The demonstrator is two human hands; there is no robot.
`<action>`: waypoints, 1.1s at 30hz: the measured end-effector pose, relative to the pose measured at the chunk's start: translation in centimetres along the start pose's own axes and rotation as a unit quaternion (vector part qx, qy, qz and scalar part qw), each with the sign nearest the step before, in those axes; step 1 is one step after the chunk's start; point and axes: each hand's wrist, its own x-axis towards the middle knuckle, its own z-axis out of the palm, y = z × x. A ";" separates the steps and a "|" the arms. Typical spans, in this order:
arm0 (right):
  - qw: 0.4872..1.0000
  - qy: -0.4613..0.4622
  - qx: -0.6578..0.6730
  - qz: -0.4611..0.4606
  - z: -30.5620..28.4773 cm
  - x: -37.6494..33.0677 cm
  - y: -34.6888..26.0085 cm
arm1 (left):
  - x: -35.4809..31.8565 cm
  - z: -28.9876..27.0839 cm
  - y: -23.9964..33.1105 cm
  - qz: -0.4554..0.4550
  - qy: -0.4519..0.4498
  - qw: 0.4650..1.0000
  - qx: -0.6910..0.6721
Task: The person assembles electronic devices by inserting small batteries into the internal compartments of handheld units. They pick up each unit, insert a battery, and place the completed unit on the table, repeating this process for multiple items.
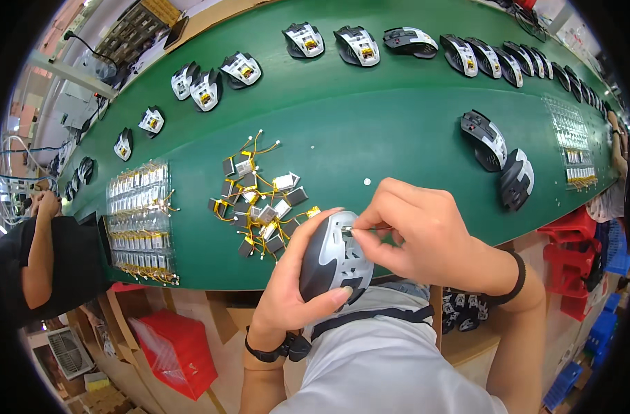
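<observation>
head view, left hand [287, 290] gripping mouse shell [334, 259], right hand [425, 234] pinching inside

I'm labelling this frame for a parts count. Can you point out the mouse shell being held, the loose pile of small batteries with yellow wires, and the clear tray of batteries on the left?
mouse shell [332, 259], head view, grey top surface.
battery pile [260, 207], head view, middle of the heap.
clear tray [139, 221], head view, centre rows.

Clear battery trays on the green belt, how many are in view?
2. One tray lies left of the loose battery pile; the other tray sits far right, beyond two mouse shells. More may be hidden past the rim.
</observation>
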 end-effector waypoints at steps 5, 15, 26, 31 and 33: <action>0.998 -0.026 0.056 0.026 -0.5 0.5 0.0 | -0.1 -0.1 0.3 0.010 -0.015 0.999 0.035; 1.000 -0.002 0.003 0.026 -0.5 -0.5 -0.6 | 0.3 0.1 0.4 0.012 -0.068 0.996 0.060; 0.995 0.059 0.066 0.049 0.6 -1.4 0.1 | 0.3 0.5 -0.5 0.033 -0.055 0.995 0.076; 0.998 0.067 0.000 0.008 0.5 -1.8 0.1 | 0.4 0.4 -0.2 0.031 -0.070 0.991 0.108; 0.999 0.048 0.013 -0.001 0.2 -1.9 0.2 | 0.5 0.5 0.2 0.038 -0.079 0.988 0.130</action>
